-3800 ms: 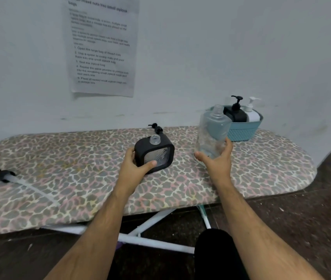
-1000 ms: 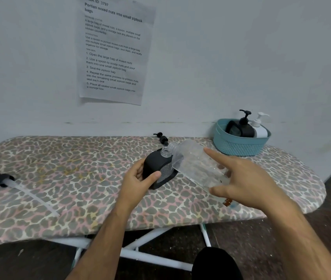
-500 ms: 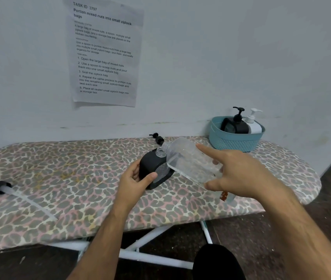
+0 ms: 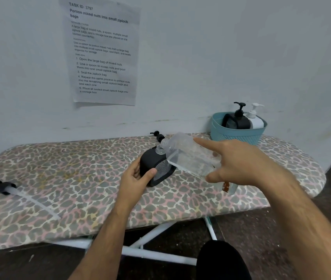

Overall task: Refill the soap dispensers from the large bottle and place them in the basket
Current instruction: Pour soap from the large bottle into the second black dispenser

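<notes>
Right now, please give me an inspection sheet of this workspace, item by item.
Surface: ironing board with a leopard-print cover.
Job's things: black dispenser, open neck; large clear bottle tilted, mouth beside that neck; teal basket holds a black dispenser and a white one.
Clutter: loose pump with tube at left; black pump head behind the dispenser.
Hands: left hand grips the dispenser; right hand holds the bottle.
Cables: nothing seen.
Surroundings: printed sheet on the wall.
</notes>
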{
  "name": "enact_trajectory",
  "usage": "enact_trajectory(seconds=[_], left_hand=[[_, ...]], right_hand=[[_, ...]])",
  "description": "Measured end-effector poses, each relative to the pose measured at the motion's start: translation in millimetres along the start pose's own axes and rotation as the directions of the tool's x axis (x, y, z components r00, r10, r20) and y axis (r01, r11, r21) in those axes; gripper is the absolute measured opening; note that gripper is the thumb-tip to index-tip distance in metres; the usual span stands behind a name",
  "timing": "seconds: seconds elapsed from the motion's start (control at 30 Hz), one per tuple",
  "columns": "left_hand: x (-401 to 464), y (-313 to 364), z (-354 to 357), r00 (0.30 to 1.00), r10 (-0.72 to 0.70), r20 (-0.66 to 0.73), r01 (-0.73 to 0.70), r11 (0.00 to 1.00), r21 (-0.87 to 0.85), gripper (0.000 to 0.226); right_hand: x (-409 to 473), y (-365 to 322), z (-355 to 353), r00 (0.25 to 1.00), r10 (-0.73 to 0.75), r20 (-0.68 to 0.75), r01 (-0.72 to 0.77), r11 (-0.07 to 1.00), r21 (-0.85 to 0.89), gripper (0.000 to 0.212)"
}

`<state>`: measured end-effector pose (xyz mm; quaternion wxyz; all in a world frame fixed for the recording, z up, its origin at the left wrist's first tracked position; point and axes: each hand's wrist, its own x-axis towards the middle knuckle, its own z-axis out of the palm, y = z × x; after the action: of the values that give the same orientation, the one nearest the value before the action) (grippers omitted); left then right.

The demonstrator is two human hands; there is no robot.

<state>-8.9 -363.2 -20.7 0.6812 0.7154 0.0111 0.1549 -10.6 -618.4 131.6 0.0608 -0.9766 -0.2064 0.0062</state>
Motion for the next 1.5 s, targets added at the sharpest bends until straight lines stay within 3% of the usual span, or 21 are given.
enact_trajectory(seconds=[0.27, 0.57, 1.1, 1.37, 1.5], left_hand=[[2.2, -4.7, 0.6, 1.000, -0.014, 0.004, 0.014, 0.999, 0.049, 0.069], [0.1, -2.5, 3.8, 0.994, 0.010, -0.105, 0.000, 0.995, 0.100, 0.048], [1.8, -8.4, 2.0, 0.994, 0.000, -0.111, 0.021, 0.981, 0.193, 0.074], [1.6, -7.2, 3.0, 0.994, 0.006, -0.110, 0.016, 0.980, 0.200, 0.073], [2.8, -8.1, 3.0, 0.992, -0.002, -0.123, 0.028, 0.977, 0.210, 0.063]], right_hand=[[8.6, 3.8, 2.8, 1.000, -0.024, 0.000, 0.024, 1.000, -0.004, 0.097], [15.0, 7.4, -4.7, 0.998, -0.067, 0.018, 0.067, 0.998, 0.017, 0.097], [13.9, -1.8, -18.0, 0.996, -0.076, 0.040, 0.077, 0.997, -0.021, 0.094], [16.0, -1.5, -24.2, 0.995, -0.094, 0.038, 0.095, 0.995, -0.030, 0.093], [18.2, -1.4, -25.6, 0.993, -0.110, 0.040, 0.111, 0.993, -0.043, 0.094]])
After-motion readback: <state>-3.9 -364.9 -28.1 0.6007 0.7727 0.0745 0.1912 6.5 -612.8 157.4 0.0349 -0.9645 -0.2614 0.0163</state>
